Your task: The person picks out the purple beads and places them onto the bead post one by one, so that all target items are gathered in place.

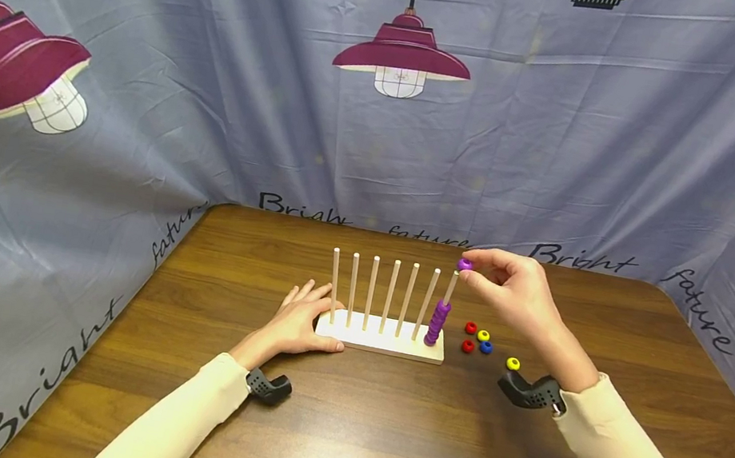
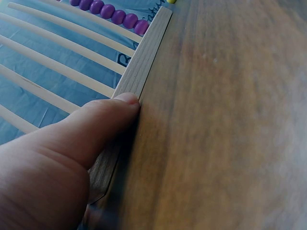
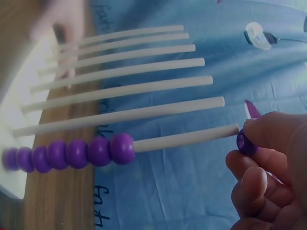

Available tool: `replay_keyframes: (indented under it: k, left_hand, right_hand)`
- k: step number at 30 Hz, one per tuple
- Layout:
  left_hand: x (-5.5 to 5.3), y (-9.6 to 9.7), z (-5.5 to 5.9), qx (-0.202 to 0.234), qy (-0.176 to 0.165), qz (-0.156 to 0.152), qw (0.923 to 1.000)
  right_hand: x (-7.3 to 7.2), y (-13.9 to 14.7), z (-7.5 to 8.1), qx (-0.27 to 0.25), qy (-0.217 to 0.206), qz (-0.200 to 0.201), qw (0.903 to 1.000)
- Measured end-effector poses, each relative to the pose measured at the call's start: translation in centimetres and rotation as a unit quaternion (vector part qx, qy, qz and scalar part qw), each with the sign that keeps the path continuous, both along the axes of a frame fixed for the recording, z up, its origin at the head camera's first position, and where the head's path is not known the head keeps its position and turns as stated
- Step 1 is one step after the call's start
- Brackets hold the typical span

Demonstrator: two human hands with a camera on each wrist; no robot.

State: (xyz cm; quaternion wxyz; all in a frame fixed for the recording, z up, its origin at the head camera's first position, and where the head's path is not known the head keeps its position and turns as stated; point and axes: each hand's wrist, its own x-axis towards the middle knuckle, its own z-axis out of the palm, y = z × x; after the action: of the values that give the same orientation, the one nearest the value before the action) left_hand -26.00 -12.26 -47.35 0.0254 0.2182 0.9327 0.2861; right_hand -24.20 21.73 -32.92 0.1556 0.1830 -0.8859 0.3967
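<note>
A wooden peg rack point(image 1: 364, 335) has a pale base with several upright pegs. Purple beads point(image 1: 437, 323) are stacked on its rightmost peg, and the upper part of that peg is bare. My right hand point(image 1: 514, 290) pinches one purple bead point(image 3: 247, 142) between thumb and fingertips, right at the tip of this peg. In the right wrist view, the bead's hole shows, turned toward the peg. My left hand point(image 1: 300, 325) holds the rack's left end, its thumb point(image 2: 110, 115) along the front edge and the other fingers around the far side.
Loose beads lie on the wooden table point(image 1: 336, 418) right of the rack: two red beads point(image 1: 471, 328), a blue bead point(image 1: 485, 348) and two yellow beads point(image 1: 513, 363). A grey-blue curtain point(image 1: 250, 104) with printed lamps hangs behind and beside the table.
</note>
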Motion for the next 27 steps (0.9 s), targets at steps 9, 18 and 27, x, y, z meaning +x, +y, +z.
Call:
replay_keyframes:
  k: [9, 18, 27]
  left_hand:
    - [-0.01, 0.01, -0.16, 0.000, 0.001, 0.000, 1.0000]
    - [-0.05, -0.02, -0.23, 0.000, 0.002, 0.002, 1.0000]
    - [-0.06, 0.01, -0.21, -0.005, 0.003, 0.003, 1.0000]
  right_hand:
    - [0.14, -0.39, 0.00, -0.001, 0.000, 0.012, 0.9999]
    - [0.17, -0.54, -0.39, 0.003, 0.001, 0.012, 0.9999]
    - [0.35, -0.59, -0.87, 0.009, -0.004, 0.006, 0.9999]
